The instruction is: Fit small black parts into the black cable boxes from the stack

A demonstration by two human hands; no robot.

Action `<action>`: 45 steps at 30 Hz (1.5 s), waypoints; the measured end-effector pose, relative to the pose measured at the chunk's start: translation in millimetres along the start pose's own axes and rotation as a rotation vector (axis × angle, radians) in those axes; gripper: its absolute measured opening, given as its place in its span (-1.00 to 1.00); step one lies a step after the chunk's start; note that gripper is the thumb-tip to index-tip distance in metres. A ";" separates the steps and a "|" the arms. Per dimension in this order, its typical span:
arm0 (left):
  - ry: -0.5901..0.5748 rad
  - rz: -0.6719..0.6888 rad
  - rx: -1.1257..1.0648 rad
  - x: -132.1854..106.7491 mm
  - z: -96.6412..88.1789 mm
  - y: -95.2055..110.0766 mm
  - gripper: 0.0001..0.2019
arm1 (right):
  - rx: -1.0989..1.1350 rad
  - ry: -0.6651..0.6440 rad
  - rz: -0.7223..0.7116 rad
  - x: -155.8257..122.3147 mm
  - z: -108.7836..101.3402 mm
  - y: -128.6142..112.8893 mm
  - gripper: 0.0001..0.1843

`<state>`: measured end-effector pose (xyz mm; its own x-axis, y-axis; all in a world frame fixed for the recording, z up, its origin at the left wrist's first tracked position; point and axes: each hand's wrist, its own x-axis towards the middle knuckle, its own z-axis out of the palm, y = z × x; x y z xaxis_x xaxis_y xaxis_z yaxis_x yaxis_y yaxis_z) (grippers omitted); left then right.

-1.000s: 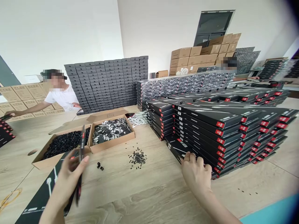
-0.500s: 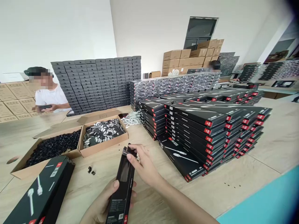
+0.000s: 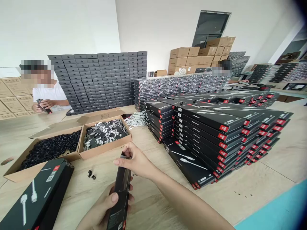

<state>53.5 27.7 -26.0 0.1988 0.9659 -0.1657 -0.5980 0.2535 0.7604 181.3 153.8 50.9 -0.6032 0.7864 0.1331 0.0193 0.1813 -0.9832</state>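
Note:
A slim black cable box (image 3: 121,188) with a window in its face is held upright at a slant in front of me. My left hand (image 3: 105,201) is wrapped around its lower half, thumb on the front and fingertips showing past the right edge. At the box's top end, my right hand (image 3: 133,159) is closed on the end, thumb on the front face and fingers bent over the top, partly hiding the flap. Two small black pieces (image 3: 91,174) lie on the table left of the box. Nearby on the left is a pile of black cable boxes (image 3: 35,195).
Cartons of small black parts (image 3: 7,174) and round black-and-white pieces (image 3: 105,154) stand ahead left. White cables (image 3: 135,119) lie beyond. Tall piles of black cable boxes (image 3: 206,124) fill the right. A co-worker (image 3: 49,94) handles a box behind the left side.
My right hand has shifted left and up, its fingers now bent over the box's top end. The box has moved slightly left with my left hand. The co-worker's box is now tilted.

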 end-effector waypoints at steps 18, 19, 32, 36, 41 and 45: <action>0.166 -0.070 0.057 3.8 19.7 6.3 -0.43 | 0.080 -0.090 -0.038 7.1 3.6 0.3 -0.66; 0.199 -0.087 0.060 5.5 20.2 7.8 -0.45 | 0.019 -0.037 -0.074 9.9 3.7 3.7 -0.63; 0.546 0.223 0.108 25.0 22.9 8.2 -0.55 | 0.195 -0.155 0.225 -39.9 6.7 61.4 -0.42; 0.552 0.250 0.102 24.6 16.0 12.4 -0.59 | 0.190 -0.207 0.211 -50.3 5.8 61.4 -0.51; 0.700 0.307 0.016 24.1 12.2 18.5 -0.56 | 0.234 -0.253 0.243 -50.4 6.3 57.7 -0.55; 0.860 0.386 0.070 24.1 5.5 18.2 -0.53 | 0.353 -0.274 0.282 -52.6 11.5 58.8 -0.54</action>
<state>51.7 55.2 -12.7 -0.6607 0.6966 -0.2798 -0.4493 -0.0684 0.8908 205.1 116.3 -15.4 -0.8006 0.5841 -0.1339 -0.0303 -0.2626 -0.9644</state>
